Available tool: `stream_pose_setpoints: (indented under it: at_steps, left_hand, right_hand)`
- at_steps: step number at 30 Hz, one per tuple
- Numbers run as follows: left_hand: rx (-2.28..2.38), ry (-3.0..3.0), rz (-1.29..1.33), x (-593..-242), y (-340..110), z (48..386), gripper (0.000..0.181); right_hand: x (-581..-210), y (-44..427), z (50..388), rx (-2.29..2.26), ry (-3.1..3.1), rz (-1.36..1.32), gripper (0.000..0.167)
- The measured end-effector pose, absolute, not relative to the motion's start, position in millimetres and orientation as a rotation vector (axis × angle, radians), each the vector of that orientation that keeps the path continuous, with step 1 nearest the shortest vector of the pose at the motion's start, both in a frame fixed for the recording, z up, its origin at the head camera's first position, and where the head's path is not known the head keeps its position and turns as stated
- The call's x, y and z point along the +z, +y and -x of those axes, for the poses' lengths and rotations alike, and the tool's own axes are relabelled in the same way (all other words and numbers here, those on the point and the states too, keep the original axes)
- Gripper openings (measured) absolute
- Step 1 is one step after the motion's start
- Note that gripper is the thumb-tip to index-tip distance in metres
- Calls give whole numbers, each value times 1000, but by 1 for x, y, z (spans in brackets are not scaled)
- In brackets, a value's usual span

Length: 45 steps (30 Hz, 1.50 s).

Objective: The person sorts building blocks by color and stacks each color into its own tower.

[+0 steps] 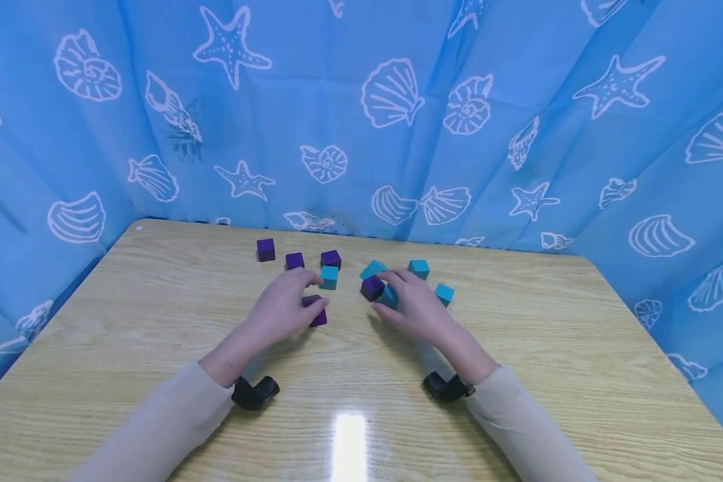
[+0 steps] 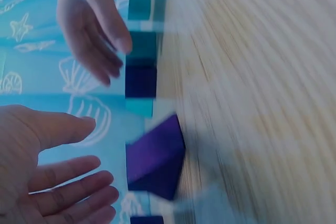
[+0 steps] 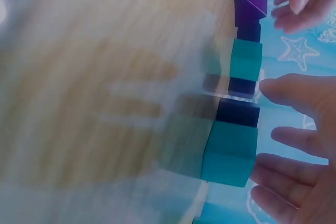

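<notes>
My left hand (image 1: 283,304) hovers over a purple cube (image 1: 318,317); in the left wrist view its fingers spread beside that tilted cube (image 2: 157,156), with a gap between. My right hand (image 1: 418,308) is held over a purple cube (image 1: 371,288) and a teal cube (image 1: 388,296) that stand side by side. From the right wrist, the fingers of the right hand (image 3: 304,150) are loosely bent next to the teal cube (image 3: 231,153) and hold nothing; whether a fingertip touches it I cannot tell. Another teal cube (image 1: 329,278) stands between the hands.
Three purple cubes (image 1: 266,250) (image 1: 294,260) (image 1: 331,259) lie behind my left hand. Beyond my right hand are teal cubes (image 1: 373,269) (image 1: 418,268) (image 1: 444,294). A blue curtain (image 1: 337,120) with shell prints hangs behind the wooden table (image 1: 156,301).
</notes>
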<state>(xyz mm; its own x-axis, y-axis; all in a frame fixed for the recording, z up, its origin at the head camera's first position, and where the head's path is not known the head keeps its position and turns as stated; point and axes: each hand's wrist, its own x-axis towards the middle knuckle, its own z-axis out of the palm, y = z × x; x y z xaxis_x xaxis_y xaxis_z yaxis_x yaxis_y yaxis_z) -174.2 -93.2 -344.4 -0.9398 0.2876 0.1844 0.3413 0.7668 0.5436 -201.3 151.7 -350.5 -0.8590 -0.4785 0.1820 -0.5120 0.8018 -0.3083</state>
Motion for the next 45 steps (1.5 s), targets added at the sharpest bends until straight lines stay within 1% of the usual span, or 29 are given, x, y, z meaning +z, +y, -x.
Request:
stream_pose_setpoints:
  at_steps: [10, 21, 28, 34, 45]
  left_hand:
    - [-997, -2892, 519, -348, -66, 191, 43]
    - [-1076, -2879, 542, -357, -40, 206, 39]
    - [-1090, -2901, 582, -357, -28, 209, 42]
    - [-1038, -2946, 580, -360, -20, 216, 38]
    - [-997, -2957, 563, -363, -12, 219, 36]
  right_hand:
    - [-352, 150, 209, 596, -2966, -725, 56]
    - [-356, 147, 215, 688, -2982, -691, 59]
    - [-357, 146, 217, 705, -2977, -640, 52]
    - [-358, 145, 219, 697, -2969, -597, 46]
    - [-365, 145, 226, 765, -2943, -619, 40]
